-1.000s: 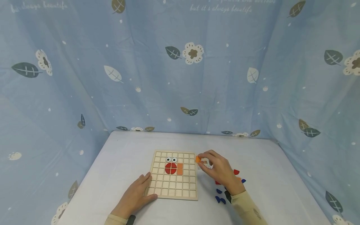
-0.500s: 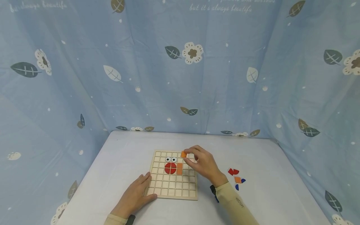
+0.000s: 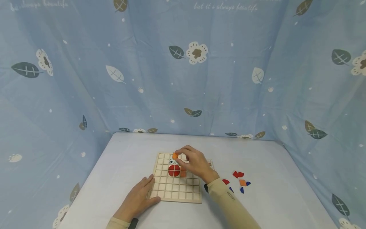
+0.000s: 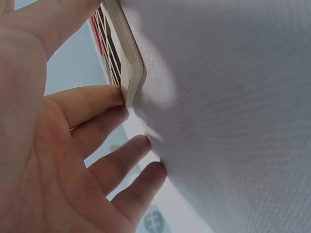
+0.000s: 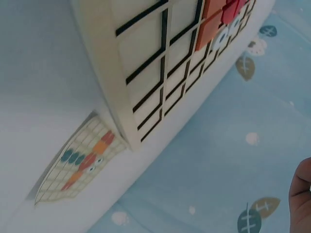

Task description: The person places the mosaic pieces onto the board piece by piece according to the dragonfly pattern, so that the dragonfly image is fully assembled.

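A wooden grid board [image 3: 171, 193] lies on the white table. Four red quarter pieces form a red circle [image 3: 174, 170] on it, with orange tiles [image 3: 183, 173] just right of that. Above the circle are eye tiles [image 3: 171, 161], the right one partly covered by fingers. My right hand [image 3: 194, 161] pinches an orange square tile [image 3: 175, 156] between thumb and fingertips, over the board's upper rows. Only a bit of that hand [image 5: 301, 191] enters the right wrist view. My left hand [image 3: 138, 198] rests against the board's lower left, fingers extended along its side; index finger and thumb touch it [image 4: 127, 73].
A picture card [image 5: 82, 160] with a gridded pattern lies beside the board's right edge. Loose pieces lie right of it: red quarters [image 3: 240, 174], an orange tile [image 3: 242, 183] and blue pieces [image 3: 242, 190]. A blue patterned curtain [image 3: 183, 79] surrounds the table.
My right hand has carried the orange tile leftward from beside the board's right edge to above the eye tiles. The left hand and the board have stayed put.
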Motion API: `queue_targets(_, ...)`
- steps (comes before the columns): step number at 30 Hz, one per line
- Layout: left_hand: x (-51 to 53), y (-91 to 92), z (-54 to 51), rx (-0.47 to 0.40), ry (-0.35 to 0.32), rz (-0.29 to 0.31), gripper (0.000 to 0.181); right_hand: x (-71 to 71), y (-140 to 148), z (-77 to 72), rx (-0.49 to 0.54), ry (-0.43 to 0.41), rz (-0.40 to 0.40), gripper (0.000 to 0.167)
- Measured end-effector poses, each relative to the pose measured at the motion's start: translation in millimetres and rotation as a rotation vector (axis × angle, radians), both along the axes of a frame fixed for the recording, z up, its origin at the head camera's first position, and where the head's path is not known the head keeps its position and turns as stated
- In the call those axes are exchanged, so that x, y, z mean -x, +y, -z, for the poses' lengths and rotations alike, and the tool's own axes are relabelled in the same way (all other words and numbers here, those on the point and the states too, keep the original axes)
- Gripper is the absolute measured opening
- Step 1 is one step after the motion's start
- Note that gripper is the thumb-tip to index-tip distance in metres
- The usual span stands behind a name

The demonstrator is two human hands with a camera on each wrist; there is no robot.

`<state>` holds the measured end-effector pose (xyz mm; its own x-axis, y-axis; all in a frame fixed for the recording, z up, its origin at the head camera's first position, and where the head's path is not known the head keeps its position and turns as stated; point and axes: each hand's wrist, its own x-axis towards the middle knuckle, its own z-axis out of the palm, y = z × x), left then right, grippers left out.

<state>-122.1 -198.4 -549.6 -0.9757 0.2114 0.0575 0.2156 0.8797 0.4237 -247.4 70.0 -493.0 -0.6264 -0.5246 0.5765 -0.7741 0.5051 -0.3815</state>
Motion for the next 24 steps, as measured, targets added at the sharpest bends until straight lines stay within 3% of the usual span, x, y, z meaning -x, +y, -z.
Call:
queue_targets(11,0.4,0.1,-1.3,0.016,0.028,0.022,0.086,3.8,-11,11.6,-0.066,-0.017,-0.016,0.025)
queue_targets(24,-1.0,-0.1,-2.6,0.010,0.009,0.015,0.086,4.3,-14,20.0,-0.143,-0.088,-0.008,0.026)
